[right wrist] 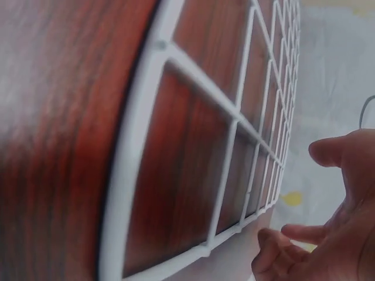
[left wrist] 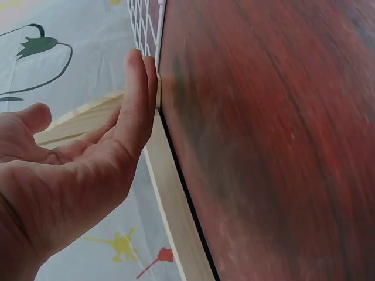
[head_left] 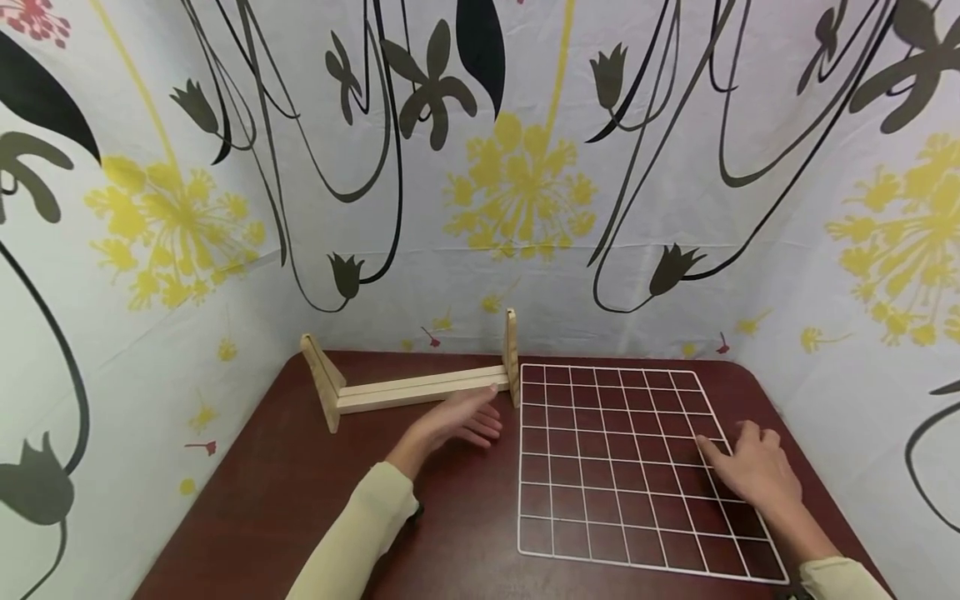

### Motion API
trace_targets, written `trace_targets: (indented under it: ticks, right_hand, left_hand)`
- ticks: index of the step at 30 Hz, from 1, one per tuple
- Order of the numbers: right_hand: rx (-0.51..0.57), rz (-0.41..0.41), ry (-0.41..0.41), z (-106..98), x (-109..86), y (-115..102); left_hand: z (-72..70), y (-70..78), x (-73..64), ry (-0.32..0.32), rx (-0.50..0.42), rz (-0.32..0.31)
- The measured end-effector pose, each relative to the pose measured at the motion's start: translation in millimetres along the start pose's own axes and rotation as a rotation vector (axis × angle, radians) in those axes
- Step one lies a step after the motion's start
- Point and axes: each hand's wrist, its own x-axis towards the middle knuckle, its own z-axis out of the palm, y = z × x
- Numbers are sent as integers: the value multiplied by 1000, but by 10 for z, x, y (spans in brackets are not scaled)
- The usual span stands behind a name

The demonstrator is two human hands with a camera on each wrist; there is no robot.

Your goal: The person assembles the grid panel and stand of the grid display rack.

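Observation:
A white wire grid panel (head_left: 521, 467) lies flat on the right part of the dark red table. My right hand (head_left: 757, 471) hovers by its right edge, thumb over the wires and fingers loosely bent, gripping nothing. The right wrist view shows these fingers (right wrist: 269, 249) beside the panel's rim. Toward the back left stands a pale wooden frame (head_left: 420, 390), two upright end pieces joined by a crossbar. My left hand (head_left: 453, 421) is just in front of its right end, fingers extended and thumb raised. In the left wrist view, the fingers overlap the wooden bar (left wrist: 170, 193).
The dark red wooden table (head_left: 247, 500) has rounded back corners. Patterned fabric (head_left: 525, 292) with flowers and vines hangs close behind it and along both sides. The wooden frame's right upright (head_left: 512, 354) stands right beside the panel's back left corner.

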Motion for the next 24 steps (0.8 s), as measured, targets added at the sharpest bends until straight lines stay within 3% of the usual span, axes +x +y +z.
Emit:
trace_targets:
  ticks: [4,8,17,24]
  right_hand:
    - [21,96,-49,7,30,58]
    - [51,132,-66,9,60,86]
    - [27,86,-88,4,110,141]
    - [18,6,-94,-2,92,203]
  left_hand:
    - [79,10,59,-17,24,-32]
    - [151,12,123,-38,42,-60]
    - [276,-8,223,-24,102,-93]
    - [330,56,303,6,133,-115]
